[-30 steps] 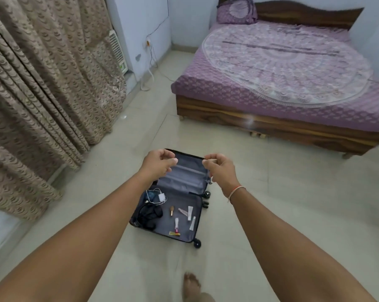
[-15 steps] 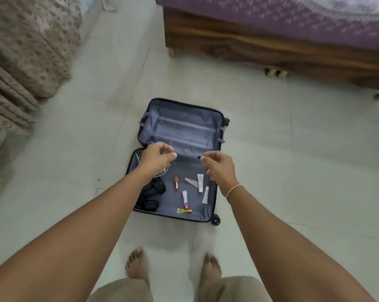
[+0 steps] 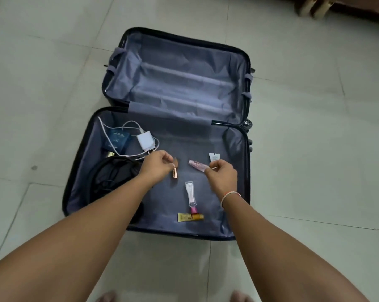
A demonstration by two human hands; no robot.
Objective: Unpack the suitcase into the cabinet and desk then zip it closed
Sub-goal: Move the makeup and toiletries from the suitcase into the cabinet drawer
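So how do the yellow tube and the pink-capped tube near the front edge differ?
The yellow tube is short and lies crosswise; the pink-capped tube is longer, pale, and lies front to back. Neither hand touches them. Both lie flat on the suitcase lining, meeting at the pink cap.

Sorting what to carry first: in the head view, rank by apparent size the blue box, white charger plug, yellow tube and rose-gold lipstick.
1. blue box
2. white charger plug and yellow tube, which look about alike
3. rose-gold lipstick, partly hidden by the left hand
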